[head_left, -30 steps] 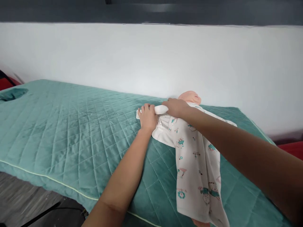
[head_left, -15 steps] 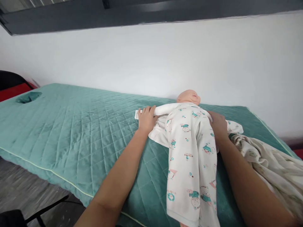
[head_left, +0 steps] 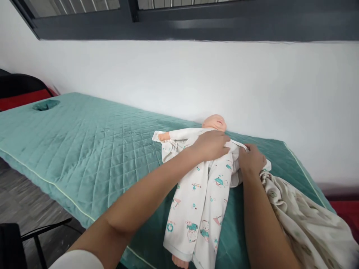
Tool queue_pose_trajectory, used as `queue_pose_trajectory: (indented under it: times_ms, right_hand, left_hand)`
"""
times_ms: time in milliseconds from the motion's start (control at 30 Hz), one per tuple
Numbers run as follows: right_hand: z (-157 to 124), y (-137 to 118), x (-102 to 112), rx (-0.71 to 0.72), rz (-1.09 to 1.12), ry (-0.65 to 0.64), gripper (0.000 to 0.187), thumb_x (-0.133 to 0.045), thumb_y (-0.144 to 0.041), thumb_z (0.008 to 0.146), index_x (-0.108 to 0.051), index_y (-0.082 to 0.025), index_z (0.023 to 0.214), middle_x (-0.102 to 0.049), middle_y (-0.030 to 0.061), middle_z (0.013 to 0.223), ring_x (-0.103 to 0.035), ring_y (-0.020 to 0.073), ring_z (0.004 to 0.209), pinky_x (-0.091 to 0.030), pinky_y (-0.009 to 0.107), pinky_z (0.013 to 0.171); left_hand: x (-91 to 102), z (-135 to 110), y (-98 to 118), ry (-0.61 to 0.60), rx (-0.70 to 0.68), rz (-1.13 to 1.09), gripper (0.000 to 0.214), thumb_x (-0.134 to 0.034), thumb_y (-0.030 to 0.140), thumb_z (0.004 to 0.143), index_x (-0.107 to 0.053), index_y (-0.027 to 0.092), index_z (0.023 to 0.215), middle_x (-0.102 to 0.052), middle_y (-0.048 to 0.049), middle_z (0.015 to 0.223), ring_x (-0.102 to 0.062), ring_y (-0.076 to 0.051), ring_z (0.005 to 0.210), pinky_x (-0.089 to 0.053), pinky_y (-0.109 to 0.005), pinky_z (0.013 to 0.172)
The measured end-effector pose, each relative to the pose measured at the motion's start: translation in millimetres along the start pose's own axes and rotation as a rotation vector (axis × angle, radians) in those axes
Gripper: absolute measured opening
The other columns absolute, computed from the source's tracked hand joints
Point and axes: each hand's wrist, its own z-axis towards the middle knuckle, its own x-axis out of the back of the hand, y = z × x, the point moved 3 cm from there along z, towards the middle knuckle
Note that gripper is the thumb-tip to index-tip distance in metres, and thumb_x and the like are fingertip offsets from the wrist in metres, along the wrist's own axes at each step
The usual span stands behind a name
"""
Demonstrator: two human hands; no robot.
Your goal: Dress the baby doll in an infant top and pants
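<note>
A baby doll (head_left: 214,122) lies face up on the green quilted bed cover (head_left: 112,149), dressed in white printed pants (head_left: 196,209). A white shirt (head_left: 183,133) lies about its upper body, one sleeve area spread out near the doll's hand (head_left: 164,136). My left hand (head_left: 213,145) rests across the doll's chest, fingers stretched out over the cloth. Just to its right, my right hand (head_left: 251,158) is closed on the shirt's edge at the doll's side, and the doll's arm there is mostly hidden. A bare doll foot (head_left: 180,262) sticks out of one pant leg.
A crumpled cream blanket (head_left: 311,216) lies right of my right forearm. Behind the bed rises a white wall (head_left: 252,82) below a dark window frame (head_left: 196,28). A black and red chair (head_left: 25,91) stands at the far left; black metal parts (head_left: 36,235) show at lower left.
My left hand has moved right, from the doll's outstretched arm onto its chest. My right hand has shifted to the shirt's edge at the doll's side. The view has turned slightly.
</note>
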Motion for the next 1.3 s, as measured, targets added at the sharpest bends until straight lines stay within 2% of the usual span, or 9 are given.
queue_pose_trajectory:
  times_ms: [100, 167, 300, 467, 733, 800, 1067, 1167, 1300]
  right_hand:
    - [1, 4, -2, -0.041, 0.012, -0.037, 0.044, -0.050, -0.034, 0.084, -0.071, -0.016, 0.119, -0.070, 0.0166, 0.122, -0.058, 0.0341, 0.120, -0.026, 0.054, 0.115]
    - [2, 6, -3, -0.040, 0.028, -0.058, 0.046, -0.050, -0.037, 0.084, -0.071, -0.017, 0.119, -0.068, 0.0170, 0.126, -0.054, 0.0352, 0.123, -0.022, 0.055, 0.116]
    - [4, 8, -3, -0.025, 0.049, -0.083, 0.044, -0.048, -0.036, 0.085, -0.071, -0.019, 0.119, -0.067, 0.0153, 0.129, -0.054, 0.0345, 0.124, -0.020, 0.056, 0.116]
    - [4, 8, 1, -0.059, 0.076, -0.096, 0.040, -0.048, -0.039, 0.088, -0.074, -0.021, 0.111, -0.069, 0.0142, 0.126, -0.055, 0.0332, 0.122, -0.021, 0.056, 0.115]
    - [10, 18, 3, -0.163, 0.149, -0.047, 0.042, -0.046, -0.033, 0.085, -0.072, -0.016, 0.113, -0.072, 0.0166, 0.115, -0.062, 0.0324, 0.110, -0.041, 0.046, 0.101]
    - [10, 18, 0, -0.164, 0.162, -0.077, 0.041, -0.046, -0.033, 0.084, -0.072, -0.016, 0.112, -0.073, 0.0164, 0.111, -0.063, 0.0327, 0.106, -0.043, 0.046, 0.098]
    - [12, 23, -7, -0.155, 0.195, -0.111, 0.037, -0.050, -0.040, 0.080, -0.074, -0.020, 0.102, -0.073, 0.0142, 0.104, -0.063, 0.0331, 0.101, -0.045, 0.046, 0.093]
    - [14, 25, -8, -0.174, 0.238, -0.102, 0.035, -0.050, -0.039, 0.080, -0.073, -0.021, 0.098, -0.073, 0.0129, 0.100, -0.063, 0.0311, 0.095, -0.046, 0.044, 0.091]
    - [16, 29, -8, -0.192, 0.333, -0.058, 0.031, -0.049, -0.034, 0.077, -0.071, -0.019, 0.091, -0.073, 0.0122, 0.098, -0.063, 0.0290, 0.092, -0.048, 0.040, 0.087]
  left_hand:
    - [-15.9, 44, 26, -0.364, 0.031, 0.211, 0.023, -0.054, 0.021, 0.092, -0.075, 0.016, 0.099, -0.074, -0.0122, 0.107, -0.068, -0.027, 0.104, -0.053, -0.038, 0.090]
    - [-27.5, 64, 37, -0.449, 0.031, 0.264, 0.026, -0.053, 0.017, 0.091, -0.074, 0.016, 0.108, -0.071, -0.0133, 0.120, -0.066, -0.028, 0.112, -0.051, -0.036, 0.091]
    - [-48.4, 80, 46, -0.460, 0.046, 0.321, 0.037, -0.049, 0.019, 0.095, -0.065, 0.015, 0.128, -0.057, -0.0185, 0.143, -0.057, -0.034, 0.127, -0.048, -0.045, 0.098]
    - [-61.7, 83, 42, -0.455, 0.091, 0.373, 0.050, -0.054, 0.023, 0.094, -0.051, 0.012, 0.142, -0.061, -0.0226, 0.138, -0.059, -0.036, 0.124, -0.044, -0.052, 0.101]
    - [-32.8, 89, 11, -0.477, 0.024, 0.434, 0.054, -0.065, 0.018, 0.086, -0.056, 0.016, 0.138, -0.068, -0.0181, 0.127, -0.065, -0.032, 0.116, -0.050, -0.043, 0.096]
    - [-33.9, 88, 10, -0.502, 0.041, 0.435, 0.052, -0.065, 0.018, 0.086, -0.058, 0.018, 0.137, -0.068, -0.0174, 0.130, -0.065, -0.033, 0.117, -0.051, -0.043, 0.096]
    - [-65.5, 88, 25, -0.535, 0.058, 0.431, 0.046, -0.060, 0.018, 0.091, -0.061, 0.013, 0.136, -0.064, -0.0202, 0.137, -0.062, -0.036, 0.122, -0.046, -0.051, 0.102]
    - [-62.6, 90, 21, -0.485, 0.059, 0.449, 0.046, -0.057, 0.015, 0.092, -0.060, 0.012, 0.138, -0.063, -0.0201, 0.139, -0.060, -0.036, 0.124, -0.046, -0.052, 0.101]
    - [-45.9, 88, 15, -0.444, 0.074, 0.482, 0.041, -0.059, 0.012, 0.089, -0.067, 0.013, 0.129, -0.065, -0.0194, 0.135, -0.061, -0.037, 0.124, -0.047, -0.053, 0.100]
